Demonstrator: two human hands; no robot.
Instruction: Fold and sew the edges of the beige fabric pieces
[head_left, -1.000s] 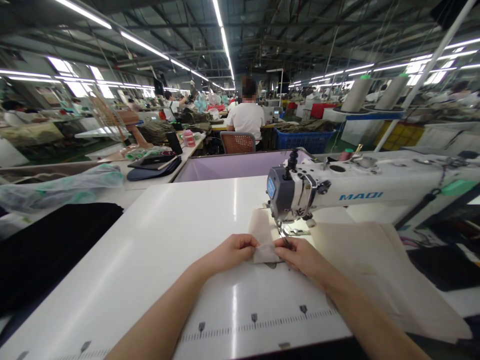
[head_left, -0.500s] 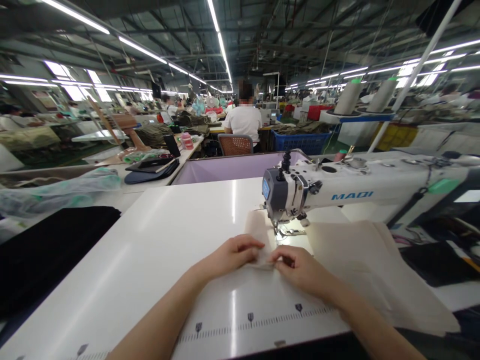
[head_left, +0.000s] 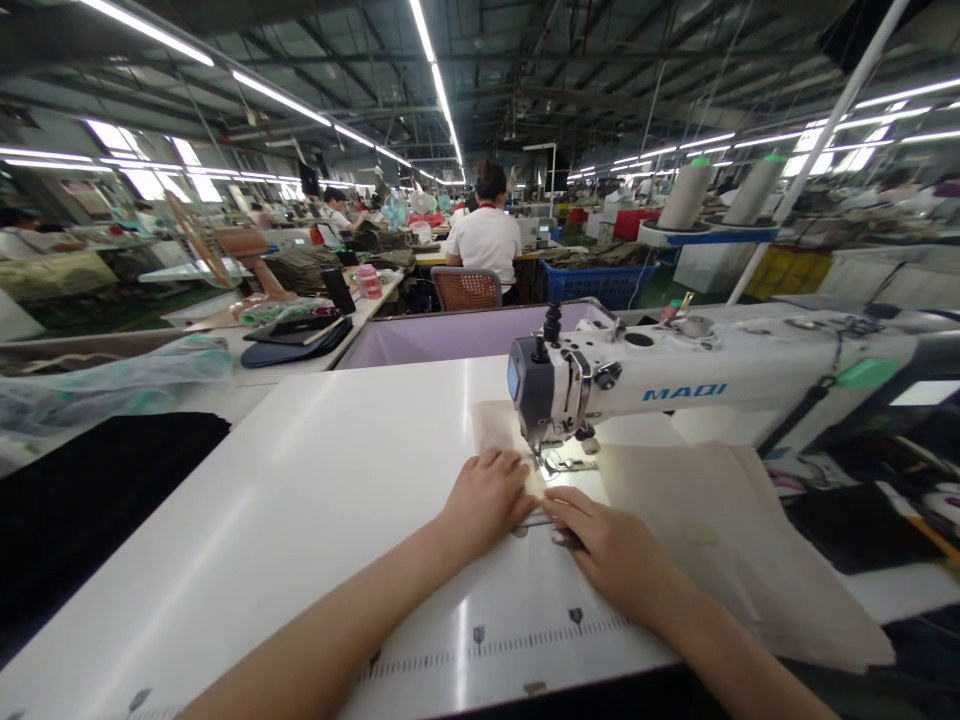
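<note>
A narrow beige fabric piece [head_left: 495, 425] lies on the white table, its right edge at the needle and presser foot of the sewing machine [head_left: 555, 390]. My left hand [head_left: 487, 500] rests on this piece with its fingers laid over it, left of the needle. In front of the presser foot, my right hand [head_left: 607, 545] has its fingers stretched towards the fabric's near right edge, the tips touching it. Its thumb is mostly hidden, and a small dark shape shows under the hand that I cannot make out. A larger beige fabric sheet [head_left: 720, 540] spreads under the machine arm to the right.
A ruler scale [head_left: 480, 652] runs along the table's front edge. Black cloth [head_left: 97, 520] lies at the left. Beyond the table are a lilac-lined bin [head_left: 435, 335], a blue basket [head_left: 600, 285] and a seated person [head_left: 486, 235]. Thread cones [head_left: 686, 195] stand at the right.
My left hand has moved forward and flattened over the fabric. My right hand has gone from pinching the fabric's near edge to stretched fingers. The narrow piece sits further under the left hand.
</note>
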